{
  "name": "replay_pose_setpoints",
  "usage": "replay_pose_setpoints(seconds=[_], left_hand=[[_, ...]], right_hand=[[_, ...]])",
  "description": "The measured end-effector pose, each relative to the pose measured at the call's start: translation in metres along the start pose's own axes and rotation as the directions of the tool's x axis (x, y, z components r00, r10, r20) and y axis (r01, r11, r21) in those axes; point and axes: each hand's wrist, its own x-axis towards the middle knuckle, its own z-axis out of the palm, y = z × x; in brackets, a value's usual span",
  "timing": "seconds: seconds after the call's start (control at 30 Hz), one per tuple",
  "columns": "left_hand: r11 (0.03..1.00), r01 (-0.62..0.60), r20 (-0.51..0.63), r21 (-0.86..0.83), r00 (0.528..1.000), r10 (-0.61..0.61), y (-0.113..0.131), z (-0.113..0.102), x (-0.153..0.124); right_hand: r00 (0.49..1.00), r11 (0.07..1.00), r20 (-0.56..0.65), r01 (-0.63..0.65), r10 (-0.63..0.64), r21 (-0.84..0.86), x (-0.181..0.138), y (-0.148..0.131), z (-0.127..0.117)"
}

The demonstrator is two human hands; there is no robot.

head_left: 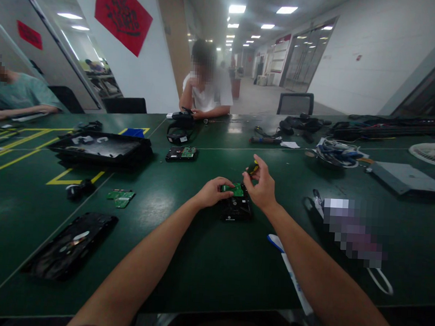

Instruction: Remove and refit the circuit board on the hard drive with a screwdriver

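A black hard drive [235, 208] with a green circuit board [236, 189] on its far end lies on the green table in front of me. My left hand [216, 192] grips the drive from its left side, its fingers resting over the board. In my right hand [262, 187], a screwdriver [252, 168] with a yellow and black handle is pinched upright above the drive's right far corner. The screwdriver's tip is too small to make out. A second drive [181, 154] with a green board lies farther off to the left.
Loose green boards [121, 198], a black casing [72, 248] and a black tray [101, 149] are on the left. Rightward lie a blurred-out item [352, 233], a grey metal box [408, 178] and bundled cables [336, 152]. A person [206, 89] sits across the table; another sits far left.
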Motion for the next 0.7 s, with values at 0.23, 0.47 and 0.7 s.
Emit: replay_pose_setpoints(seconds=[0.23,0.47,0.7], left_hand=[[1.000,0.007,0.004,-0.005,1.000,-0.007,-0.0014,0.0006,0.0004],[1.000,0.029,0.008,-0.006,1.000,-0.029,0.0008,-0.0005,0.0003],[0.999,0.046,0.008,0.002,0.999,-0.046,0.0044,-0.0006,0.0000]], right_hand=[[1.000,0.999,-0.008,-0.011,0.011,0.030,-0.0011,-0.0002,-0.0001],[1.000,1.000,-0.003,0.003,-0.003,0.009,-0.0010,0.0005,0.0007],[1.000,1.000,-0.007,0.005,-0.005,0.006,-0.0008,0.0000,0.0007]])
